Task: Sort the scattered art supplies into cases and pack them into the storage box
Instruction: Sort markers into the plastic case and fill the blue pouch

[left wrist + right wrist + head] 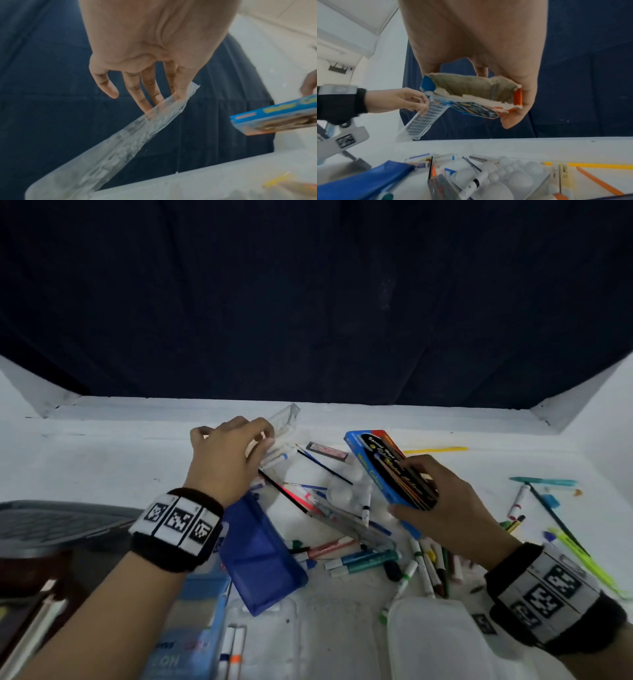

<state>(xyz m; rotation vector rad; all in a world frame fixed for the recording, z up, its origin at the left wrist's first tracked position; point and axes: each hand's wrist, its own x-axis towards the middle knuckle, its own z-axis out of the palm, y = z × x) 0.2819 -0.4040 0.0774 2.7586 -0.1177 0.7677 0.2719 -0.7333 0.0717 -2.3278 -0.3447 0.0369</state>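
My left hand [239, 450] pinches the top end of a clear ribbed plastic tray [286, 422] at the far middle of the white table [102, 460]. The tray [120, 138] tilts up from the surface, with the fingertips [147, 106] on its upper edge. My right hand [442, 505] grips a blue cardboard watercolour box [383, 467], held above the table to the right of the tray. The box [471, 97] has a torn open end, and nothing shows inside it. The tray [423, 121] stands just left of the box, close to it.
A blue pouch [260, 556] lies open near the left wrist. A white pouch [435, 642] lies at the front right. Markers [428, 566], brushes, a white palette [346, 491] and pens [555, 508] are scattered about. A grey lid [51, 522] sits at the left.
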